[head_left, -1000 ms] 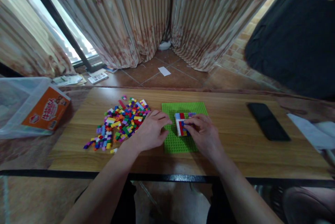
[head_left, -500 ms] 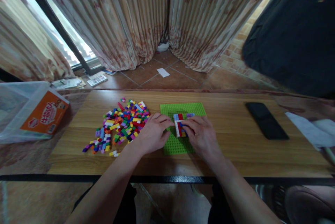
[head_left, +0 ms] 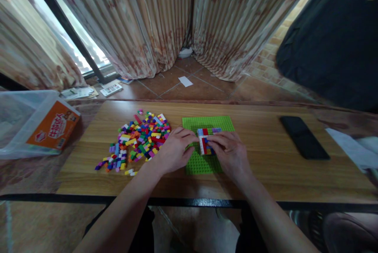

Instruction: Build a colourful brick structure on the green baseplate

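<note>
A green studded baseplate [head_left: 203, 166] lies on the table with a small structure of toy bricks [head_left: 202, 146] built on it, in white, red, blue, yellow and purple. My right hand [head_left: 230, 152] is at the structure's right side, thumb and index finger pinched on a small blue toy brick [head_left: 206, 140] against its top. Part of the structure is hidden under that hand. To the left, my left hand [head_left: 178, 148] hovers over the plate's edge, its fingertips close to the white side of the structure. Its thumb and index finger are apart, with nothing visible between them.
A pile of loose colourful bricks [head_left: 138, 136] spreads over the table's left part. Beyond it stands a clear plastic bin [head_left: 44, 127] with an orange label. A black phone [head_left: 304, 136] lies at the right, near some white paper [head_left: 348, 148]. Curtains hang behind the wooden table [head_left: 260, 174].
The whole view has shifted slightly. Both hands keep nearly the same place at the brick structure, the right fingers still at the blue brick.
</note>
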Motion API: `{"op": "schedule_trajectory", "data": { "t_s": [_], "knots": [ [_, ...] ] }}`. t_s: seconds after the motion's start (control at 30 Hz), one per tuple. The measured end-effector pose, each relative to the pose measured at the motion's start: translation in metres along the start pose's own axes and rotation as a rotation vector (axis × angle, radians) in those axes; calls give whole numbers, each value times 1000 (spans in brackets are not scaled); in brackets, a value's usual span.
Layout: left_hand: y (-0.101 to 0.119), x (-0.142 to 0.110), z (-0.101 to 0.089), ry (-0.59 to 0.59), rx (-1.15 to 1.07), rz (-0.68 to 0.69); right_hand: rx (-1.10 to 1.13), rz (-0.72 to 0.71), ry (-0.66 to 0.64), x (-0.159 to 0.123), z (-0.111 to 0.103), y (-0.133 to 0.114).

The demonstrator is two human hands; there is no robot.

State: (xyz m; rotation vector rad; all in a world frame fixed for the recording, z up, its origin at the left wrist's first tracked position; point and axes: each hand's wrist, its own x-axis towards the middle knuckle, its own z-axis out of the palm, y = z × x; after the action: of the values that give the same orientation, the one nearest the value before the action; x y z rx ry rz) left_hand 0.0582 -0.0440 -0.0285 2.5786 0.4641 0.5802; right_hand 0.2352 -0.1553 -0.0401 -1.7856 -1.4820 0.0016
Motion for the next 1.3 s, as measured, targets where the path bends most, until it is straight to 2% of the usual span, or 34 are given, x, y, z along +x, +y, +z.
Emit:
{"op": "schedule_trajectory", "data": {
  "t_s": [0.17, 0.63, 1.3],
  "knots": [
    [2, 0, -1, 0, -4, -5, 41, 23, -10, -1, -2, 0],
    [3, 1, 1, 12, -11, -7, 19, -24, 12, -2, -3, -1],
    [5, 1, 3, -28, -9, -25, 79, 42, 11, -5, -2, 1]
  ]
}}
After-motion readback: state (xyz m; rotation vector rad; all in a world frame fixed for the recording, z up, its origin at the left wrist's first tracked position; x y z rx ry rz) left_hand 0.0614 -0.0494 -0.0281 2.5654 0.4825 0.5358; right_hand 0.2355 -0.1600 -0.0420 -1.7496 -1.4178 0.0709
